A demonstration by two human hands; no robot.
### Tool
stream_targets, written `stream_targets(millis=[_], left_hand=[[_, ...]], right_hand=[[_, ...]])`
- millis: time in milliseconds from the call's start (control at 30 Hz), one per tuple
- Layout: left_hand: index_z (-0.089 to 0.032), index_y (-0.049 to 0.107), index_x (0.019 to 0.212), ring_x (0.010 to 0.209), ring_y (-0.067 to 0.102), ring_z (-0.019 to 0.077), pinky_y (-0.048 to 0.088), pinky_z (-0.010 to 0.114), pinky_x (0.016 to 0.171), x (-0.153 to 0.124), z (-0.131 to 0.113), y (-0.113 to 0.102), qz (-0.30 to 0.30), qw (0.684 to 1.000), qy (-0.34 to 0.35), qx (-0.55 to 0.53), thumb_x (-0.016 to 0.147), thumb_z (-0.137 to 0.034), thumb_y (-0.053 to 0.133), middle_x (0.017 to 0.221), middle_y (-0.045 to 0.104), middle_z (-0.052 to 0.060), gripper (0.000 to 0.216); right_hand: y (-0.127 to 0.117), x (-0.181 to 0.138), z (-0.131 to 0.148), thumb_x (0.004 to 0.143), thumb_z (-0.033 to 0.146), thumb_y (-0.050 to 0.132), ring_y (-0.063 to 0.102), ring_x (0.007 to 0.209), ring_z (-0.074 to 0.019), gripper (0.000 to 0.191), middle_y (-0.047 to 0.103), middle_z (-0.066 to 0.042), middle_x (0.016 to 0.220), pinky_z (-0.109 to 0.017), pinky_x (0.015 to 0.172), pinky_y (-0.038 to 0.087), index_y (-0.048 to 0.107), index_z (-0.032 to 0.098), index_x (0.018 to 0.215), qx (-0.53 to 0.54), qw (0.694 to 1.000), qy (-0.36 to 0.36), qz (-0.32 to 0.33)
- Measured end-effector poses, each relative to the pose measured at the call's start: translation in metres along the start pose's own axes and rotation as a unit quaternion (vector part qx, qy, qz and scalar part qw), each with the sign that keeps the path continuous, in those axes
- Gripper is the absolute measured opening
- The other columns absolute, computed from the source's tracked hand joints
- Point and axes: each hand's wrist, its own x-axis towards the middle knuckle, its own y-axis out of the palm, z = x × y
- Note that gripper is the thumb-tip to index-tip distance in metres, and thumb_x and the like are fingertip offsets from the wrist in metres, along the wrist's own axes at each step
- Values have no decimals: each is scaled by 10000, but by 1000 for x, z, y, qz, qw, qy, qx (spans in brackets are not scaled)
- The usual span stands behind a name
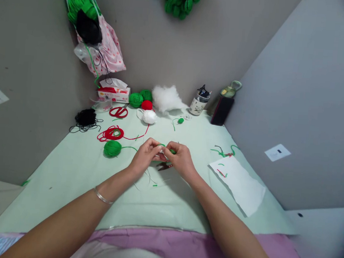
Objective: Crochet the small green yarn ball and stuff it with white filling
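Note:
My left hand (146, 154) and my right hand (180, 158) meet above the middle of the pale green table (74, 176), fingers pinched together on a small green crochet piece (168, 148). A green strand runs from it to a green yarn ball (112, 148) lying left of my left hand. A small pair of snips (164, 166) lies on the table just under my hands. A thin bracelet sits on my left wrist.
Red yarn coil (111, 133), black yarn (85, 117), red scissors (118, 112), tissue box (114, 94), green and red balls (141, 99), white stuffing (166, 97), a jar (198, 104) and bottle (224, 103) stand at the back. White paper (239, 183) with scraps lies right.

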Motion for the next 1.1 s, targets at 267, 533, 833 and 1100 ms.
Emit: stream_targets(millis=[267,533,833,1100], left_hand=[[-188,586,903,719,715,145,615,307,755,1,-5,-4,18,1000,3,22,770,-421,846,762,701,-18,375],[-199,546,806,573,646,121,560,242,576,6,2,-7,-29,999,-1,29,692,-365,852,665,636,-62,366],[-193,551,813,677,708,144,622,297,694,2,-7,-5,17,999,-27,-1,783,-436,806,752,705,-16,354],[-185,593,889,768,726,143,628,324,820,3,-12,-8,53,998,-28,-10,749,-442,870,803,711,-12,403]], right_hand=[[-11,-7,5,938,376,511,408,573,-131,294,514,31,592,-260,601,287,492,222,689,-72,996,-43,18],[-3,-14,13,907,235,564,424,580,-133,169,560,28,646,-267,637,274,487,230,757,-106,988,-83,70],[-4,-7,5,915,390,565,389,571,-123,323,466,48,583,-254,567,275,452,226,661,-51,998,-31,35],[-10,-2,1,894,400,572,382,574,-116,301,469,50,594,-258,562,294,533,208,666,5,999,-11,40]])
